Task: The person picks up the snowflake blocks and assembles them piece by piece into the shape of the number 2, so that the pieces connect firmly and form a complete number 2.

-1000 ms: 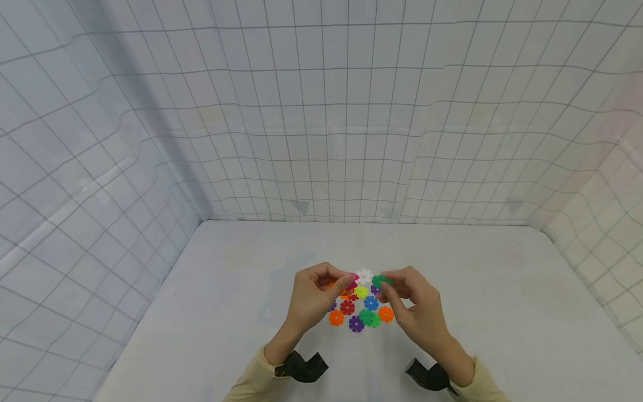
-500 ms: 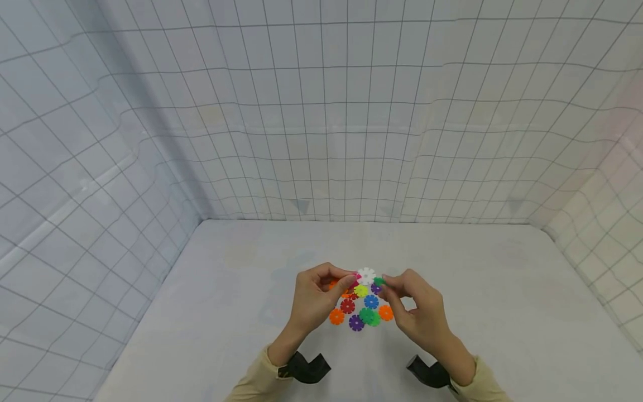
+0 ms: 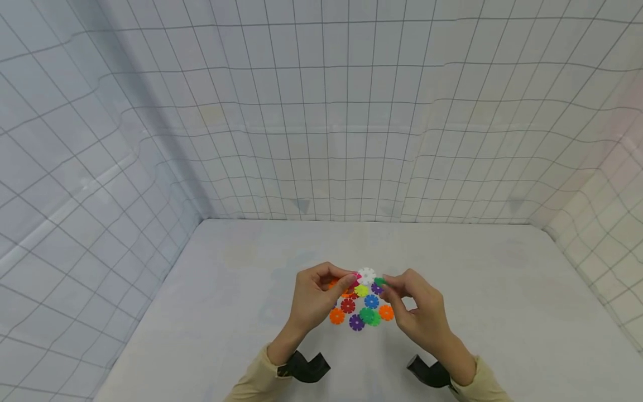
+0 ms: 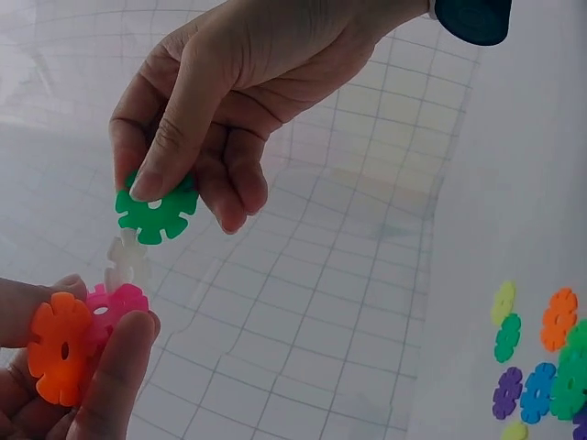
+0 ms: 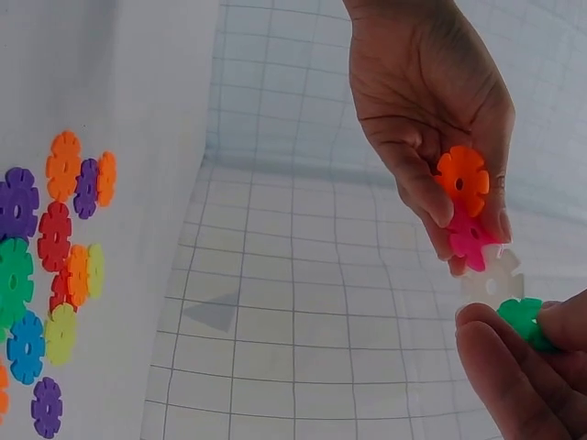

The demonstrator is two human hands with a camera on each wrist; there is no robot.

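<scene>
Green disc (image 4: 158, 225) pinch-tight in right grip (image 3: 417, 310), one pink (image 5: 466, 252), one orange (image 5: 473, 185) likewise in left grip (image 3: 312, 298), one white (image 3: 363, 276) between, loose discs (image 3: 367, 316) nearby

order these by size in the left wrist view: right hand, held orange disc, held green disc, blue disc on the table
1. Right hand
2. Held orange disc and held green disc: close, green partly covered, so unranked
3. Blue disc

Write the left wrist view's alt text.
The right hand pinches a green notched disc at the edge of a white disc; the left hand grips a pink disc and an orange disc. More coloured discs lie at right.
</scene>
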